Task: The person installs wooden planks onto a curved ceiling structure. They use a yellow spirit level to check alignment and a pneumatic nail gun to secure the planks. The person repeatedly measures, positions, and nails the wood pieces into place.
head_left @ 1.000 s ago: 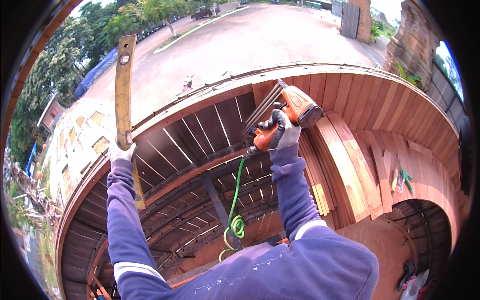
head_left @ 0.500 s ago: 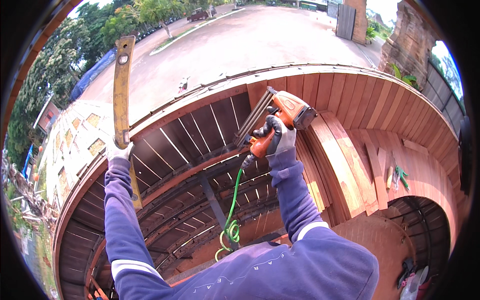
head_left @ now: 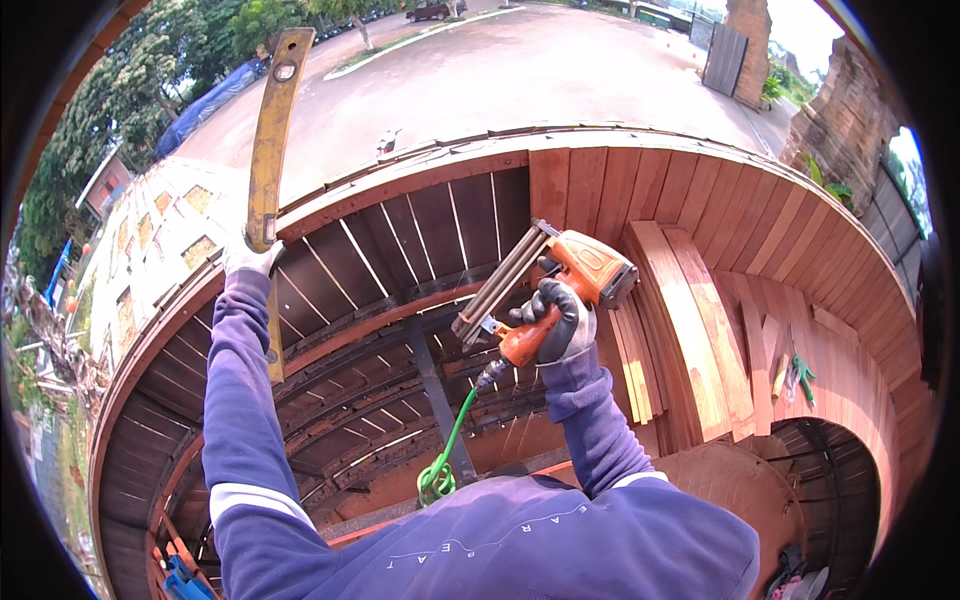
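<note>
Nail gun (head_left: 590, 262), orange with slanting metal magazine (head_left: 503, 283): gripping it in curled right hand (head_left: 565, 318), left of long wooden boards (head_left: 685, 325). Clasping straight yellow level (head_left: 270, 140) in closed left hand (head_left: 248, 258), farther left.

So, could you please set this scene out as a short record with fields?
left hand: gloved, gripping a yellow spirit level
right hand: gloved, holding an orange nail gun by its handle
green hose: connected at the nail gun's handle end
loose planks: lying to the right of the nail gun
fitted boards: reddish-brown, in a curving row
</note>
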Available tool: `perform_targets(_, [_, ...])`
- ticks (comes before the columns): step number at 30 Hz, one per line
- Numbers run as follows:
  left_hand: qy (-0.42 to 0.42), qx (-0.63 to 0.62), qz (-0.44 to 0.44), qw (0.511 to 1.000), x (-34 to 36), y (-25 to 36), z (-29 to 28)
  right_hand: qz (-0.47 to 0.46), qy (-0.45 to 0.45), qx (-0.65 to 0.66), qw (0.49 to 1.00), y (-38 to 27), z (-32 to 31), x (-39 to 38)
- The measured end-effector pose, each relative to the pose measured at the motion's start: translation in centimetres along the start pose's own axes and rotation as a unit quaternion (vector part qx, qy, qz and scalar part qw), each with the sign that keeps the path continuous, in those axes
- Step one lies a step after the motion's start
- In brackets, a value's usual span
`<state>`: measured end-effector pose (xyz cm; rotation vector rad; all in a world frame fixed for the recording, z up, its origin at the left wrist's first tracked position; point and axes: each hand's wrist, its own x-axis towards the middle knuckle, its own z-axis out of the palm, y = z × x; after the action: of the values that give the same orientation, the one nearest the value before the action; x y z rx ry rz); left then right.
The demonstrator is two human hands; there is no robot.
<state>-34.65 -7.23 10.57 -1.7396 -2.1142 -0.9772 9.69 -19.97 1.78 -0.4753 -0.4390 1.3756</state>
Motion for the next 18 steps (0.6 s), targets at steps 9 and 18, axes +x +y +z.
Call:
perform_targets(9, [-0.007, -0.007, 0.008, 1.0, -0.3, 3.1, -0.5, 0.275, 0.065, 0.078, 0.956, 10.0, -3.0, -4.7])
perform_targets(18, [-0.046, -0.017, -0.003, 0.999, -0.9, 3.2, -2.0, 0.33, 0.136, 0.093, 0.93, 22.8, -4.3, -2.2])
